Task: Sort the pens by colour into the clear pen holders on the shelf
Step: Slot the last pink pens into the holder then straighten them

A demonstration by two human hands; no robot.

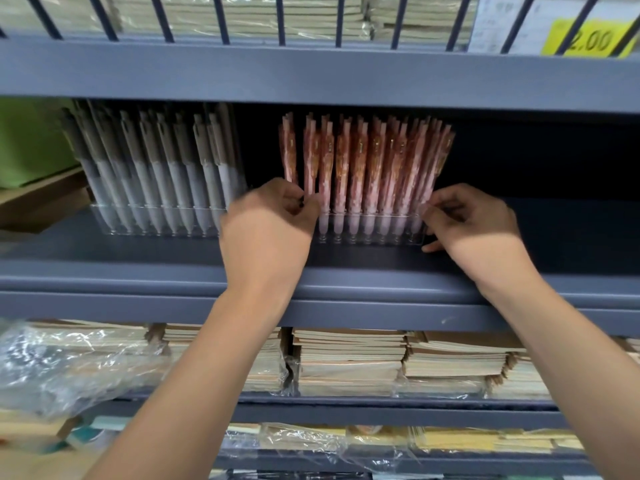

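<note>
Head view: both hands reach onto a grey shelf. Between them stands a clear holder packed with pink pens. The pens stand close together in rows with their tips down in the holder, and they lean slightly away from the left hand.

The left hand is at the holder's left end with its fingers curled. Thumb and forefinger meet right beside the outermost pink pens, and a small dark speck shows between them. The blur hides whether they pinch a pen, so I cannot tell what this hand holds.

The right hand grasps the holder's right end. Its curled fingertips are at the upper edge by the last pens. Its thumb lies low on the shelf at the holder's bottom corner.

Just beyond the left hand, on the same shelf, a second holder carries grey pens. These also stand tip down, and they lean away from the hands. The two holders stand apart, with the left hand in front of the gap. Further out on that side is something green.

Below the wrists, the next shelf down holds stacks of notebooks. Crumpled plastic wrap lies under the left forearm's outer side. Above the hands, behind dark rails, are more stacks, and a yellow price tag sits up past the right hand.
</note>
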